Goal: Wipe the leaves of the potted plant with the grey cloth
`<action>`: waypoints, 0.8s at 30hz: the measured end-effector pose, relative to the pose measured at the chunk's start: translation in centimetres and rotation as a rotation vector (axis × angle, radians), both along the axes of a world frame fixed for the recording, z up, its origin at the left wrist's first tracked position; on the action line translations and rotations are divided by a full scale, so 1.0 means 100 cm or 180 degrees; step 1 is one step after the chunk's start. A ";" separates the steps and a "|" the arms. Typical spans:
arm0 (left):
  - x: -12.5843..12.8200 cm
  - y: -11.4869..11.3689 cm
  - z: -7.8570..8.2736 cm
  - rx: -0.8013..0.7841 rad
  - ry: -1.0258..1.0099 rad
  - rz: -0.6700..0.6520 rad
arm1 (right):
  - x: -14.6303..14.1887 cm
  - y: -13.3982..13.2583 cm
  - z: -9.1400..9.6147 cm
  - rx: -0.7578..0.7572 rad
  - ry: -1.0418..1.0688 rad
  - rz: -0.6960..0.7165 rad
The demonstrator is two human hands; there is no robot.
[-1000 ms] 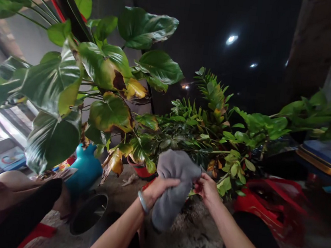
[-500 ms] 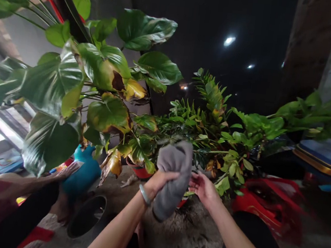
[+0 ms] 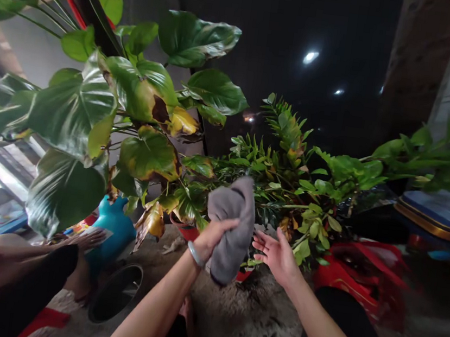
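Observation:
A bunched grey cloth [image 3: 232, 246] hangs in front of me, gripped by my left hand [image 3: 213, 239], its thumb lying across the near side. A bracelet circles that wrist. My right hand [image 3: 277, 257] is just right of the cloth, fingers spread and apart from it, with nothing held. Behind both hands grow leafy green plants [image 3: 272, 182]. To the left, a tall plant has broad glossy leaves [image 3: 151, 154], several with yellow and brown edges.
A dark bucket [image 3: 117, 294] stands on the floor at left, near a blue vase-like object [image 3: 113, 231]. Another person's hand [image 3: 87, 239] rests by it. At right sit a red bag [image 3: 359, 278] and a blue-lidded container [image 3: 435, 208]. A red pot [image 3: 186, 231] shows behind.
My left hand has raised the cloth slightly and shifted it a little left. The right hand has spread its fingers wider and stays off the cloth.

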State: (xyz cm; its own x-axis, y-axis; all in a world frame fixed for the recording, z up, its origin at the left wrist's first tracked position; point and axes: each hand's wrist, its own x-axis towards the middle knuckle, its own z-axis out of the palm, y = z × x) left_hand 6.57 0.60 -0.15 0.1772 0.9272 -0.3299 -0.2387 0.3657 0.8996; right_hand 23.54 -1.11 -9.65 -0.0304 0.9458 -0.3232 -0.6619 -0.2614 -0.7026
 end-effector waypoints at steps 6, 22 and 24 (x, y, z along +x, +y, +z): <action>-0.014 -0.033 -0.015 0.0172 0.0255 -0.0687 | 0.000 -0.002 -0.006 0.0030 -0.0062 -0.0011; -0.015 -0.036 -0.002 0.0374 0.0153 -0.0742 | -0.004 -0.008 -0.009 -0.0199 0.0348 0.0046; -0.013 -0.020 0.025 0.0629 0.0007 -0.0431 | -0.003 -0.009 -0.003 -0.0273 0.0330 0.0050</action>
